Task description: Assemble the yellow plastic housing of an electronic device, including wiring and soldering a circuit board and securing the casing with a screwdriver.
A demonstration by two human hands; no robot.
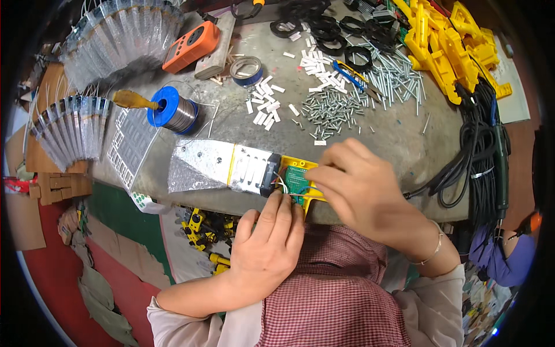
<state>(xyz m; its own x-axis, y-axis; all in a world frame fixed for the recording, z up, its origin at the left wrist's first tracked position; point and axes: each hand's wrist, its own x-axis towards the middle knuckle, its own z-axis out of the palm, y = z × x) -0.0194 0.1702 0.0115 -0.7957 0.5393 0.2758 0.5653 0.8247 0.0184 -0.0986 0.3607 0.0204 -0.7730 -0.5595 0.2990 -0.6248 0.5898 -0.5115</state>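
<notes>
A yellow plastic casing half lies near the table's front edge with a green circuit board inside it. Thin white and red wires run from the board to a black end piece on a flat silver metal plate, partly wrapped in bubble wrap. My left hand has its fingers together, gripping the casing's near side beside the wires. Over the board's right end, my right hand is closed in a pinch. Whatever sits between those fingertips is hidden.
Beyond the casing lie screws, long bolts and white strips. A blue solder spool, a tape roll and an orange meter stand left. Yellow casings and black cables crowd the right.
</notes>
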